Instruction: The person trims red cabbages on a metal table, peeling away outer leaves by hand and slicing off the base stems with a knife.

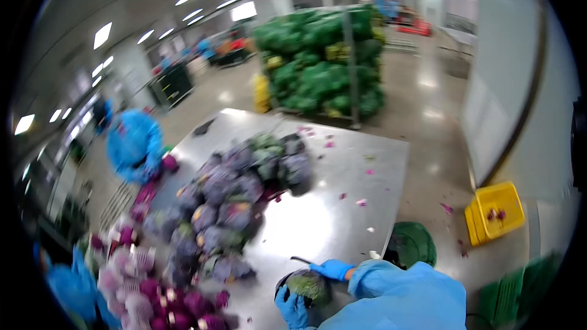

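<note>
A cabbage with green and purple outer leaves [307, 286] rests on the near edge of the steel table [361, 174]. My left hand [291, 309], in a blue glove, grips its left side with curled fingers. My right hand [334, 269], also gloved in blue, is closed on a knife [299, 260], whose dark narrow end points left above the cabbage. The rest of the knife is hidden by the hand. To the left lies a heap of untrimmed purple cabbages [223, 183]. Trimmed purple cabbages [183, 305], several in white net sleeves, lie nearer the left edge.
A green bin [414, 243] stands by the table's right edge. Beyond it is a yellow crate [496, 212] holding scraps. A tall rack of green-bagged produce [321, 64] stands past the far edge. Co-workers in blue, one person [131, 143] and another [76, 287], are at left.
</note>
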`<state>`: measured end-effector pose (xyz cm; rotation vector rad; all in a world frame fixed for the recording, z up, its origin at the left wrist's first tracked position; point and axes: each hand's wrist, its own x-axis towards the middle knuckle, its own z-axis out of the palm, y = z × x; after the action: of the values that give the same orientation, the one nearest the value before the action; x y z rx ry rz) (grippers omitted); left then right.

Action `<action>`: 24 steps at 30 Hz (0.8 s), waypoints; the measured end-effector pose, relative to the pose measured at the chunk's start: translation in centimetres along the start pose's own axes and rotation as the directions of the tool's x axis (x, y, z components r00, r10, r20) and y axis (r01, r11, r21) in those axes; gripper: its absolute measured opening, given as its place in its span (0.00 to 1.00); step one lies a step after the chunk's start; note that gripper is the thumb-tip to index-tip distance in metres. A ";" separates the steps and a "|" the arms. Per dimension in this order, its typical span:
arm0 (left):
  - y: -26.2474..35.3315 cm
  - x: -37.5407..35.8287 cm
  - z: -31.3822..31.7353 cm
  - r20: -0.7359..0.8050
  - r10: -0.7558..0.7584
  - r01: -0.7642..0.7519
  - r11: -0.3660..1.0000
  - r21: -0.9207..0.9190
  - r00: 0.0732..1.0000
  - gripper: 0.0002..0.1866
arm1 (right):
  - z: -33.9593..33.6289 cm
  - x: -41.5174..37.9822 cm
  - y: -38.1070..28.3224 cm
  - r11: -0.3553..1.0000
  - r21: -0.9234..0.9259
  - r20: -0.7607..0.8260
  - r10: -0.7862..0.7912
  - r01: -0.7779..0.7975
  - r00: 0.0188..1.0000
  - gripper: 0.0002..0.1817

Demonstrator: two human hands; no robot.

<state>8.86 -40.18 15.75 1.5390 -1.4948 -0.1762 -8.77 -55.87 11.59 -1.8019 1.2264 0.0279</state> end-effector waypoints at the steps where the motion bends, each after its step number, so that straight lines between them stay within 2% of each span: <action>1: 0.3 1.0 -0.2 0.066 0.326 -0.332 0.914 0.234 0.943 0.22 | -1.3 -1.3 -1.2 1.000 0.019 -0.043 -0.004 0.005 0.999 0.44; 2: 0.8 1.2 0.1 0.202 0.307 -0.364 0.844 0.394 0.930 0.26 | -1.2 -1.5 -1.2 0.996 0.083 -0.155 -0.024 0.038 0.988 0.40; 3: 2.3 2.2 0.5 0.242 0.255 -0.332 0.865 0.377 0.936 0.23 | -1.2 -1.7 -1.1 0.988 0.131 -0.253 -0.046 0.081 0.966 0.37; 5: 4.3 5.1 0.7 0.313 0.137 -0.250 0.901 0.354 0.940 0.19 | -2.3 -3.4 -3.1 0.929 0.327 -0.279 -0.078 0.171 0.957 0.35; 6: 2.2 5.2 2.0 0.327 0.078 -0.205 0.904 0.374 0.942 0.32 | -3.3 -4.8 -3.9 0.884 0.416 -0.291 -0.094 0.214 0.952 0.35; 9: 4.4 8.9 2.2 0.317 -0.220 0.098 0.928 0.360 0.923 0.37 | -4.3 -6.7 -5.0 0.882 0.141 -0.260 -0.406 0.450 0.876 0.40; 10: 4.2 9.7 2.7 0.304 -0.323 0.224 0.921 0.319 0.896 0.40 | -4.5 -6.3 -4.7 0.889 0.188 -0.193 -0.383 0.417 0.903 0.46; 11: 4.1 10.4 3.1 0.365 -0.232 0.109 0.938 0.328 0.901 0.38 | -4.9 -5.9 -4.3 0.880 0.209 -0.154 -0.400 0.426 0.903 0.46; 13: 2.9 11.0 5.0 0.501 -0.170 0.027 0.959 0.281 0.849 0.31 | -6.3 -4.8 -3.3 0.860 0.247 -0.083 -0.439 0.446 0.894 0.46; 14: 3.0 11.1 5.1 0.554 -0.121 -0.078 0.943 0.323 0.824 0.28 | -6.9 -4.7 -3.0 0.883 0.305 -0.052 -0.359 0.357 0.932 0.46; 16: 4.4 12.3 5.2 0.653 -0.033 -0.291 0.878 0.381 0.757 0.22 | -7.7 -4.2 -1.9 0.908 0.285 0.006 -0.323 0.308 0.946 0.45; 17: 4.0 12.0 5.4 0.613 -0.017 -0.276 0.882 0.381 0.790 0.21 | -7.9 -3.9 -1.3 0.919 0.277 0.037 -0.303 0.281 0.952 0.44; 19: 3.6 11.7 5.5 0.529 0.009 -0.247 0.890 0.382 0.849 0.18 | -6.6 -3.1 -0.1 0.896 0.284 -0.042 -0.342 0.340 0.939 0.41; 20: 4.1 12.0 5.1 0.548 -0.021 -0.214 0.908 0.361 0.836 0.17 | -5.9 -2.6 0.2 0.886 0.299 -0.074 -0.349 0.355 0.934 0.38; 22: 3.1 11.6 5.1 0.495 -0.013 -0.124 0.962 0.242 0.869 0.17 | -5.7 -3.2 -0.3 0.882 0.289 -0.127 -0.349 0.371 0.928 0.31; 23: 2.3 11.4 5.2 0.466 -0.008 -0.085 0.980 0.178 0.884 0.17 | -5.3 -3.1 -0.2 0.897 0.305 -0.174 -0.279 0.321 0.944 0.29; 24: 1.4 10.9 5.0 0.491 -0.082 -0.063 0.961 0.270 0.867 0.18 | -4.4 -2.7 0.2 0.907 0.322 -0.222 -0.205 0.270 0.953 0.28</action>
<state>7.16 -51.53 19.39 1.8163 -1.9865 -0.4120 -12.26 -57.00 15.29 -1.6496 1.0483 -0.4799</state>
